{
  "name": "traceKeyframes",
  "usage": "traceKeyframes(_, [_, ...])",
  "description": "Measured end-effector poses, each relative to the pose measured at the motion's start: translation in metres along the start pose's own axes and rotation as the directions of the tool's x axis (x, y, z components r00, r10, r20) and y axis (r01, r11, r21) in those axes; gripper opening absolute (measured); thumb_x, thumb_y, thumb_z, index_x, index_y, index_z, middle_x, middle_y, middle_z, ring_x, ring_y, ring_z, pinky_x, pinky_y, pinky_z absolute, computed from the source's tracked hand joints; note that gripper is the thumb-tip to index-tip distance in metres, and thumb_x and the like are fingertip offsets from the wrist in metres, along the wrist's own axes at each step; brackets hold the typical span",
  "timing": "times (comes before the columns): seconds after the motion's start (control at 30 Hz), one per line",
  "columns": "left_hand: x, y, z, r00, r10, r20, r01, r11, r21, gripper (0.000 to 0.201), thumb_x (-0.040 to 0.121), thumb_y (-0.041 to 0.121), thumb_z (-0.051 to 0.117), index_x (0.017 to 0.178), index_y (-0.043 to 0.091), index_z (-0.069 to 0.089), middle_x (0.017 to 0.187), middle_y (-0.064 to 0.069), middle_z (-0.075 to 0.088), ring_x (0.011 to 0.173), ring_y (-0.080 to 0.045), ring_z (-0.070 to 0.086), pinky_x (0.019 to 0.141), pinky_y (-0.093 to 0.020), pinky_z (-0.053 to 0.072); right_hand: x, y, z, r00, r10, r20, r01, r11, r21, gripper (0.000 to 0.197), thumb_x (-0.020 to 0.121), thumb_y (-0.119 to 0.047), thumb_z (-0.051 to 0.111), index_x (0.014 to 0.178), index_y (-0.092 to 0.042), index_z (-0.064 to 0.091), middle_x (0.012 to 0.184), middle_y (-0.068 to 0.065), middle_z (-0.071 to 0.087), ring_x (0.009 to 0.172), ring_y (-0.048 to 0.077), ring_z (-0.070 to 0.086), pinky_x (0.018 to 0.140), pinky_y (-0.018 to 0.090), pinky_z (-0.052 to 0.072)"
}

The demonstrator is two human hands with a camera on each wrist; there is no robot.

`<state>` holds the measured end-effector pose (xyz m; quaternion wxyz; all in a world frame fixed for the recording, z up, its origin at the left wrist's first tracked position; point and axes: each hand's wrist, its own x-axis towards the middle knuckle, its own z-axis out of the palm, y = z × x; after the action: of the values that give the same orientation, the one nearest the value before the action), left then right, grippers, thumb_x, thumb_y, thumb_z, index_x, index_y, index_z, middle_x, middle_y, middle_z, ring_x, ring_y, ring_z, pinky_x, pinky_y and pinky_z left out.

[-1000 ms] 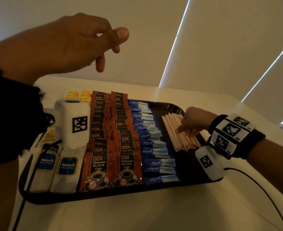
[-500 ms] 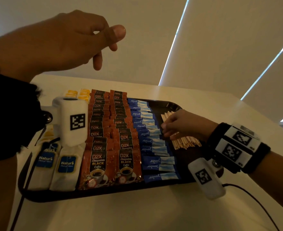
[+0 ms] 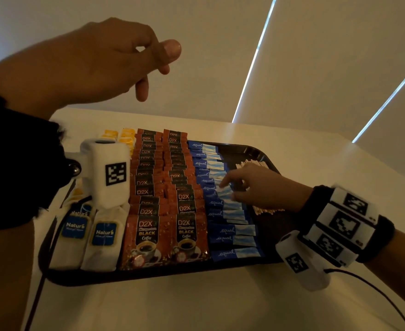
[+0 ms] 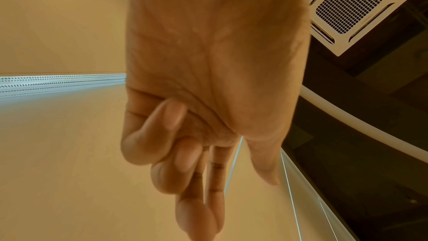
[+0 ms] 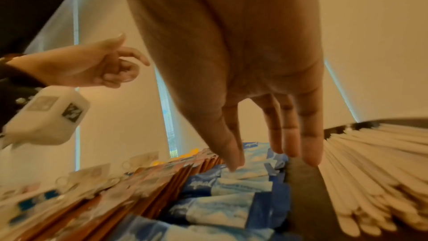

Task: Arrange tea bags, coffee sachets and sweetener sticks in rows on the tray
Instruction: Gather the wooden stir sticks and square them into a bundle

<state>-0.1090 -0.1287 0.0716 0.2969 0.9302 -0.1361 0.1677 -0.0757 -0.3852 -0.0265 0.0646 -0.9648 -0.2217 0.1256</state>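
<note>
Tray sat on the pale table, dark and packed in rows. Nearest, at seven o'clock, lay white tea bags; coffee sachets filled the two middle rows toward twelve; blue sweetener sticks ran next, toward three o'clock, with wooden stirrers beyond them at the right edge. The right hand reached in from four o'clock, fingers straight and close together, fingertips touching a sweetener stick mid-row. The left hand hovered high at ten o'clock, loosely curled, holding nothing.
</note>
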Motion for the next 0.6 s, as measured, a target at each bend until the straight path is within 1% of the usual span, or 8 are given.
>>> traceKeyframes(0.07, [-0.001,0.002,-0.002,1.000,-0.015,-0.007,0.015,1.000,0.001,0.064,0.075,0.068,0.026,0.107,0.023,0.057,0.075,-0.002,0.062,0.063,-0.011,0.046,0.060,-0.030,0.033,-0.001,-0.001,0.004,0.998,-0.043,-0.052,0.039,0.997,-0.074,0.037,0.091,-0.028,0.058,0.127,-0.026,0.051,0.097,-0.007,0.041,0.101,0.009,0.039,0.076,0.021,0.028])
traceKeyframes(0.17, [-0.003,0.004,-0.002,0.999,-0.027,-0.024,0.028,0.999,0.019,0.065,0.073,0.068,0.027,0.107,0.022,0.058,0.074,0.000,0.062,0.062,-0.006,0.045,0.065,-0.032,0.032,-0.004,-0.002,0.003,0.995,-0.073,-0.066,0.071,0.997,-0.036,0.047,0.089,-0.033,0.060,0.132,-0.025,0.044,0.124,0.002,0.040,0.108,0.010,0.036,0.085,0.020,0.029])
traceKeyframes(0.23, [-0.004,0.005,-0.003,0.999,-0.022,-0.024,0.023,0.999,0.033,0.065,0.072,0.068,0.027,0.107,0.022,0.057,0.073,0.000,0.061,0.063,-0.005,0.045,0.065,-0.032,0.032,-0.006,-0.002,0.002,0.994,-0.107,-0.033,0.106,0.994,-0.042,0.048,0.089,-0.031,0.061,0.133,-0.023,0.044,0.131,0.002,0.040,0.107,0.007,0.036,0.086,0.017,0.028])
traceKeyframes(0.33, [-0.005,0.006,-0.005,0.998,0.007,-0.055,-0.005,0.999,0.038,0.062,0.073,0.068,0.028,0.105,0.023,0.057,0.072,0.002,0.061,0.065,-0.006,0.047,0.069,-0.033,0.034,-0.010,0.003,0.002,0.988,-0.141,-0.067,0.138,0.989,-0.051,0.040,0.090,-0.024,0.060,0.128,-0.022,0.051,0.126,0.001,0.048,0.103,0.005,0.040,0.084,0.016,0.029])
traceKeyframes(0.43, [-0.006,0.005,-0.010,0.990,0.099,-0.098,-0.092,0.994,0.065,0.062,0.073,0.078,0.029,0.102,0.030,0.056,0.070,0.008,0.062,0.063,-0.016,0.056,0.066,-0.034,0.043,-0.013,0.009,0.000,0.983,-0.156,-0.093,0.156,0.988,-0.004,0.036,0.089,-0.020,0.062,0.125,-0.023,0.056,0.123,0.002,0.055,0.111,0.016,0.051,0.094,0.025,0.038])
traceKeyframes(0.5, [-0.011,0.009,-0.013,0.983,0.143,-0.113,-0.140,0.990,0.032,0.054,0.075,0.081,0.035,0.096,0.036,0.056,0.066,0.009,0.064,0.058,-0.008,0.057,0.066,-0.035,0.045,-0.015,0.012,-0.003,0.980,-0.187,-0.063,0.188,0.982,0.006,0.036,0.089,-0.022,0.062,0.124,-0.022,0.058,0.123,0.003,0.057,0.110,0.017,0.054,0.094,0.030,0.040])
traceKeyframes(0.57, [-0.016,0.014,-0.016,0.978,0.174,-0.112,-0.173,0.985,0.023,0.046,0.078,0.079,0.039,0.093,0.040,0.057,0.070,0.015,0.066,0.057,-0.003,0.057,0.065,-0.032,0.044,-0.014,0.013,-0.004,0.973,-0.229,-0.013,0.229,0.973,-0.018,0.033,0.090,-0.024,0.061,0.122,-0.021,0.059,0.118,-0.002,0.057,0.104,0.012,0.054,0.090,0.026,0.040])
traceKeyframes(0.6, [-0.020,0.023,-0.017,0.979,0.179,-0.097,-0.179,0.984,0.009,0.043,0.079,0.076,0.041,0.094,0.039,0.058,0.070,0.017,0.066,0.056,-0.003,0.057,0.063,-0.030,0.044,-0.012,0.014,-0.005,0.968,-0.249,0.003,0.249,0.968,-0.036,0.029,0.090,-0.024,0.060,0.119,-0.021,0.060,0.109,-0.007,0.056,0.094,0.003,0.052,0.083,0.019,0.039])
